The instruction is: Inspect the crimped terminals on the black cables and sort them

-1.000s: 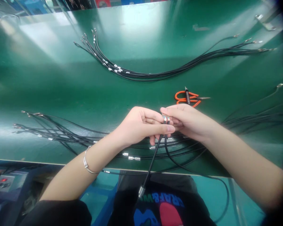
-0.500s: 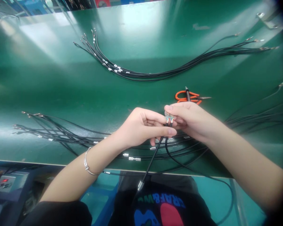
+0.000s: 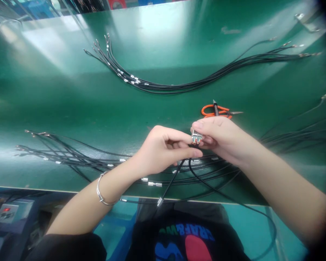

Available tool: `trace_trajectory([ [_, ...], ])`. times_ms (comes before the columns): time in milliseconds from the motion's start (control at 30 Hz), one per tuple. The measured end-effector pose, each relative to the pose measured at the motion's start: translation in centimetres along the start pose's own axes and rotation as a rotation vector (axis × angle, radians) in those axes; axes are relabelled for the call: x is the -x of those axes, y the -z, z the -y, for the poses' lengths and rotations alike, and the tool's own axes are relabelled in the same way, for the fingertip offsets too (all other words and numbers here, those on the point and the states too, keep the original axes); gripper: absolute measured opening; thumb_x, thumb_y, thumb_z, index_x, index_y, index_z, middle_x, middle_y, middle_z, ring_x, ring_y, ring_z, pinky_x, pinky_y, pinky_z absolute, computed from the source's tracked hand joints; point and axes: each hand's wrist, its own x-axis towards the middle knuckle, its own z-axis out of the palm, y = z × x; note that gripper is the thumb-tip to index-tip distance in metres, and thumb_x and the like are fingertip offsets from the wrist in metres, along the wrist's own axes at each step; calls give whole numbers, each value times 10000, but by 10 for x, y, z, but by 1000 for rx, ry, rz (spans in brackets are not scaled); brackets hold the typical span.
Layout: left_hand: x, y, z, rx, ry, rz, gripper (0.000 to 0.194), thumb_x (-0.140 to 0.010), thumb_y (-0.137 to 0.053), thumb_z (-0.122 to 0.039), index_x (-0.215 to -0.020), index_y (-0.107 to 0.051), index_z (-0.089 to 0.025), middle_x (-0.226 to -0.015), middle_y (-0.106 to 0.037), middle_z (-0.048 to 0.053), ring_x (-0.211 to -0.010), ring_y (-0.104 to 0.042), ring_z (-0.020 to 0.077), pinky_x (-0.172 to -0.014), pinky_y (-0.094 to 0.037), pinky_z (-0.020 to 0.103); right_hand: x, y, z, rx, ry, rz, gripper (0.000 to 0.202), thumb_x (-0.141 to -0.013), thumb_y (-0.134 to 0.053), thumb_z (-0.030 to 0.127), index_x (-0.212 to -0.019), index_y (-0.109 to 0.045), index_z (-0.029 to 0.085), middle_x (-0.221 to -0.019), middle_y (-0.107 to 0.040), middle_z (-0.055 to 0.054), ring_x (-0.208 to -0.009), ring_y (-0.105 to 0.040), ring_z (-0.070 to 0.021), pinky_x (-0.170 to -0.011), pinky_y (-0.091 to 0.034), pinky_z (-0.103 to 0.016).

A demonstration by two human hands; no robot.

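Observation:
Two small metal connectors [image 3: 197, 137] with coloured wires showing sit side by side between my hands, on the ends of a black cable [image 3: 174, 179]. My left hand [image 3: 170, 146] pinches the cable just below them, thumb in front. From the right, my right hand [image 3: 220, 136] grips the connectors between thumb and fingers. The cable hangs down past the table edge, with a silvery sleeve [image 3: 160, 202] on one strand, and loops to the right. Several black cables with white labels [image 3: 84, 163] lie beneath and behind my hands.
Beyond my right hand lie orange-handled scissors [image 3: 208, 109] with a dark pointed tool [image 3: 215, 108] across them. A curved bundle of black cables [image 3: 179, 87] rests farther back on the green table [image 3: 70, 105]. A metal bracket [image 3: 306, 23] stands at the back right.
The connectors have tilted in my fingers, so their wired ends now face the camera. The silvery sleeve on the hanging strand has risen, and the cable loop at the right has shifted outward.

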Motion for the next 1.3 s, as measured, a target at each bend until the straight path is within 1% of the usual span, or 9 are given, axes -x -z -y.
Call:
trace_trajectory([
  [267,-1,-2,0,1,8,-40,260,-703,-808,-364,-869,-765,-169,-578,-587,-17,-475,-478,78,-418,-456,188,1,-1,2,106,50,-24,526,-800,-639,603,-527,-489,180,-503,-396,30,-464,-328,-77,-449,-242,-244],
  [367,-6,2,4,4,36,-137,276,-675,-825,-365,-823,-754,-142,-620,-624,6,-469,-496,76,-407,-464,185,0,11,7,483,217,-301,519,-870,-513,634,-634,-613,184,-568,-519,-10,-489,-413,-98,-476,-293,-262],
  [467,-11,10,5,13,-12,-254,268,-655,-837,-352,-727,-721,-121,-751,-686,50,-515,-551,90,-420,-489,192,-4,37,9,1000,310,-613,363,-780,-693,539,-722,-671,181,-654,-621,-44,-581,-523,-144,-538,-344,-280],
  [567,-13,17,-1,41,-76,-315,274,-655,-837,-336,-650,-675,-115,-749,-688,62,-596,-609,125,-433,-504,190,-11,62,6,1158,199,-630,289,-634,-839,391,-732,-683,169,-664,-648,-52,-591,-564,-184,-557,-391,-305],
  [733,-7,22,-17,99,-94,-339,316,-632,-855,-325,-619,-618,-116,-681,-661,38,-563,-605,101,-466,-510,179,-14,68,6,1121,93,-610,291,-677,-772,179,-961,-719,137,-741,-683,-59,-661,-632,-211,-683,-483,-371],
  [867,-1,19,-20,250,-65,-199,328,-628,-862,-262,-614,-568,-120,-698,-660,21,-524,-601,87,-456,-511,173,-8,55,17,826,239,-535,480,-784,-688,172,-1260,-629,188,-890,-672,-72,-717,-651,-161,-677,-518,-309],
  [1000,3,11,-16,349,15,-36,257,-681,-833,-226,-869,-683,-135,-649,-636,-5,-511,-601,89,-457,-515,170,-7,47,22,324,561,-417,425,-757,-723,174,-1169,-696,273,-943,-644,-28,-727,-647,-124,-597,-534,-239],
  [1067,3,8,-16,372,32,-1,487,-699,-823,-209,-1157,-656,-197,-596,-601,-38,-502,-591,92,-460,-516,171,-8,43,22,133,655,-391,463,-660,-788,121,-1094,-727,272,-873,-655,0,-759,-658,-135,-607,-551,-235],
  [1300,2,5,-15,396,64,-19,572,-707,-818,-244,-1246,-629,-220,-548,-565,-55,-494,-578,98,-467,-534,185,-7,17,11,146,889,-488,178,-838,-705,298,-964,-769,190,-656,-662,-17,-579,-625,-126,-560,-539,-284],
])
